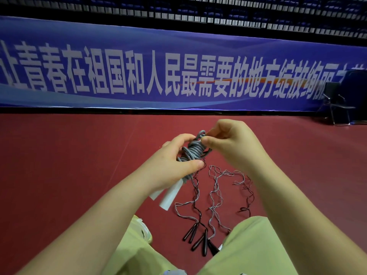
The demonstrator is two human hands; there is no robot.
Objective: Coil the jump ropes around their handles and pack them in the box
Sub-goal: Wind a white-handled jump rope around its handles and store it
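A grey jump rope point(194, 150) is wound in tight coils around its two white handles point(170, 195), which point down and to the left. My left hand point(174, 163) grips the coiled bundle around its middle. My right hand point(228, 143) pinches the rope's end loop at the top of the coil. On the red floor below lie thin, loose jump ropes point(216, 191) in tangled lines, with several black handles point(198, 238) grouped between my knees. No box is in view.
I sit on a red sports floor point(79, 165), my legs in light green trousers point(254, 251) at the bottom. A blue banner point(178, 72) with white characters runs along the back wall. A dark folding chair point(337, 104) stands far right.
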